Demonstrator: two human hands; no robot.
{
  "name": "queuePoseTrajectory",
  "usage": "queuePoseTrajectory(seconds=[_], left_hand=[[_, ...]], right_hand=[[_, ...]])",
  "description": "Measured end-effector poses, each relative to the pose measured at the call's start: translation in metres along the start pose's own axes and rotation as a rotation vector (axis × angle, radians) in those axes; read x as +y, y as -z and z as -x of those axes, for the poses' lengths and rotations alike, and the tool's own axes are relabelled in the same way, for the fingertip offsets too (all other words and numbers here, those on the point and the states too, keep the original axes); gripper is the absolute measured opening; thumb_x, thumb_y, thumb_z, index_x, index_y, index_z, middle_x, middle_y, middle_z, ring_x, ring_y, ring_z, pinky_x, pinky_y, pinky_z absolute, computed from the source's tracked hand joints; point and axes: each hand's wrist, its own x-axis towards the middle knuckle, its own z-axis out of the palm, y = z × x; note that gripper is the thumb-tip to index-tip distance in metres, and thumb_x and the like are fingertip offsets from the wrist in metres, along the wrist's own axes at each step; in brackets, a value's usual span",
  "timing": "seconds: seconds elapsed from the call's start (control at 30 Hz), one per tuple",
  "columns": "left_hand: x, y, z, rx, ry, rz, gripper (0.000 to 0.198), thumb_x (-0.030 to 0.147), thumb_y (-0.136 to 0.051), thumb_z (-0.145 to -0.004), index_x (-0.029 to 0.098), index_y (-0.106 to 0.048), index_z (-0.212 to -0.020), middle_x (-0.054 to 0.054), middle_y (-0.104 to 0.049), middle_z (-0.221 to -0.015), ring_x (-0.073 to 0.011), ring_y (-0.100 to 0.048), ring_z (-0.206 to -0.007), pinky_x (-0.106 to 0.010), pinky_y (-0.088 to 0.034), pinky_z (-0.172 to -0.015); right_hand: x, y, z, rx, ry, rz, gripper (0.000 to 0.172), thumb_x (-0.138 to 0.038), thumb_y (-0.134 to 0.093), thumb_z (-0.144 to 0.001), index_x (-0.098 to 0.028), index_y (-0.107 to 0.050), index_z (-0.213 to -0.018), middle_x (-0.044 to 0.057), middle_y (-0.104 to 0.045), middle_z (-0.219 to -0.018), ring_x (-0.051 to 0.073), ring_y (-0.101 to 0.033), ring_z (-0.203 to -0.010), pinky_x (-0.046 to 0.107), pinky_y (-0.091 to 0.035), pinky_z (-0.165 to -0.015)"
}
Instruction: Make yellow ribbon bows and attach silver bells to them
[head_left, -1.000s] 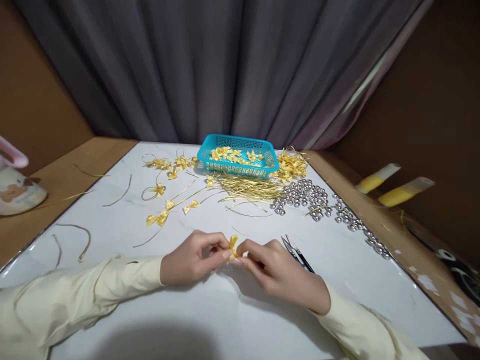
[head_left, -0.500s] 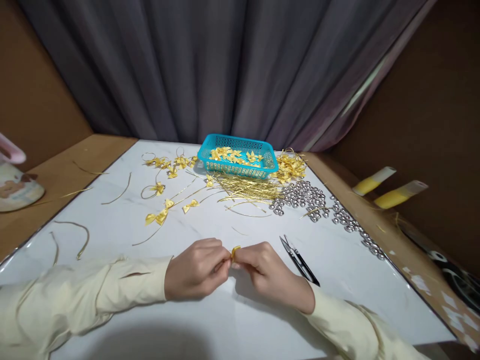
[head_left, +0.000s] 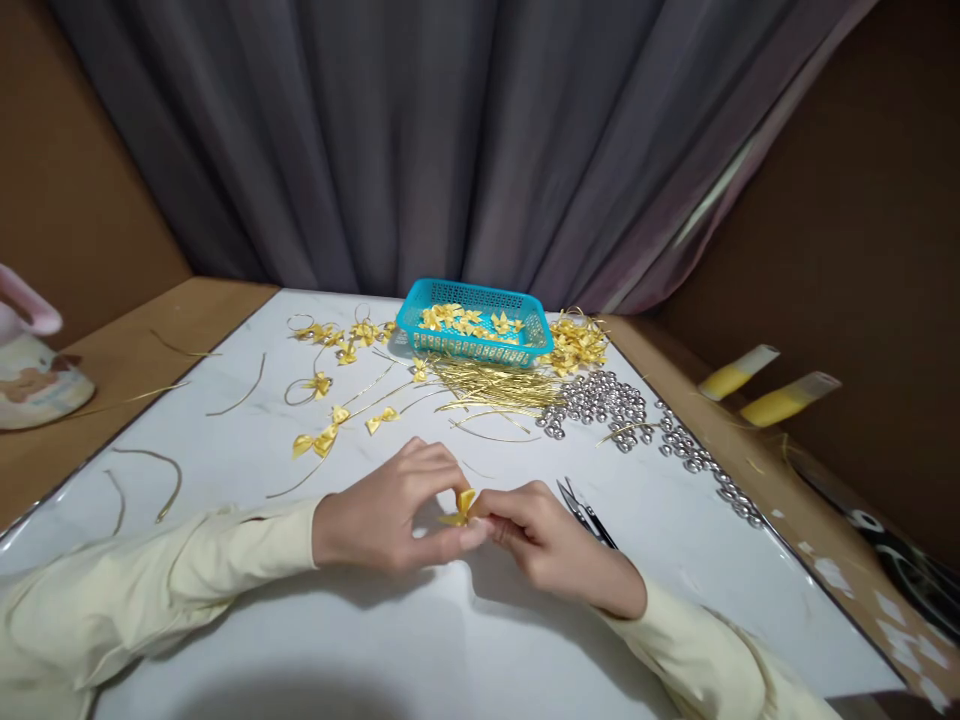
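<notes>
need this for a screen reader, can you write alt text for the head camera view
The left hand and right hand pinch a small yellow bow over a white table. Beyond lie more bows, gold strings, silver balls, scissors and a blue basket of bows.

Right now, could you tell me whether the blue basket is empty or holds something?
Not empty: yellow ribbon bows lie scattered inside the blue basket, below its rim.
</notes>
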Motion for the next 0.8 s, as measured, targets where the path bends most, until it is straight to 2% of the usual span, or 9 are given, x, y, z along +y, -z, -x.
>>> queuePoseTrajectory(seconds=[0.13,0.27,0.33,0.5,0.63,0.8], left_hand=[[0.006,0.008,-0.005,0.016,-0.017,-0.139,0.028,0.030,-0.046,-0.091,0.015,-0.055,-0.069,-0.003,-0.058,-0.068,-0.0198,-0.049,-0.085,-0.033,-0.031,-0.080],[0.011,0.011,-0.006,0.023,-0.030,-0.137,0.029,0.022,-0.040,-0.093,0.015,-0.056,-0.070,-0.002,-0.058,-0.068,-0.0167,-0.048,-0.077,-0.031,-0.031,-0.075],[0.014,0.013,-0.007,0.019,0.006,-0.082,0.030,0.022,-0.039,-0.093,0.015,-0.055,-0.069,-0.002,-0.057,-0.070,-0.0154,-0.048,-0.073,-0.030,-0.032,-0.074],[0.020,0.025,-0.017,-0.029,0.184,0.142,0.036,0.035,-0.040,-0.092,0.016,-0.055,-0.066,0.000,-0.056,-0.070,-0.0140,-0.051,-0.072,-0.026,-0.036,-0.073],[0.023,0.035,-0.026,-0.078,0.222,0.257,0.041,0.039,-0.040,-0.092,0.016,-0.058,-0.063,0.001,-0.060,-0.069,-0.0125,-0.054,-0.071,-0.023,-0.038,-0.074],[0.029,0.044,-0.031,-0.088,0.258,0.253,0.032,0.027,-0.044,-0.089,0.017,-0.063,-0.065,0.002,-0.064,-0.071,-0.0123,-0.055,-0.071,-0.022,-0.038,-0.073]], right_hand=[[-0.004,0.002,0.003,0.047,0.041,0.108,0.015,-0.008,-0.039,-0.079,-0.017,-0.047,-0.070,-0.006,-0.031,-0.054,0.008,-0.027,-0.045,0.019,-0.024,-0.047],[-0.008,0.005,0.004,0.116,0.057,0.143,0.018,-0.010,-0.038,-0.083,-0.020,-0.037,-0.067,-0.008,-0.024,-0.052,0.008,-0.019,-0.043,0.020,-0.019,-0.044],[-0.012,0.009,0.005,0.116,0.061,0.168,0.017,-0.010,-0.038,-0.082,-0.020,-0.038,-0.068,-0.008,-0.024,-0.051,0.008,-0.019,-0.043,0.020,-0.019,-0.044],[-0.026,0.024,0.004,0.001,0.091,0.434,0.014,-0.009,-0.037,-0.078,-0.015,-0.050,-0.078,-0.004,-0.038,-0.050,0.011,-0.023,-0.043,0.023,-0.020,-0.044],[-0.037,0.036,0.002,-0.114,0.118,0.691,0.028,-0.007,-0.041,-0.070,-0.011,-0.054,-0.095,-0.001,-0.051,-0.053,0.011,-0.028,-0.041,0.024,-0.019,-0.045],[-0.045,0.043,0.002,-0.129,0.153,0.893,0.018,-0.006,-0.045,-0.067,-0.014,-0.056,-0.080,-0.001,-0.050,-0.050,0.011,-0.032,-0.041,0.026,-0.014,-0.043]])
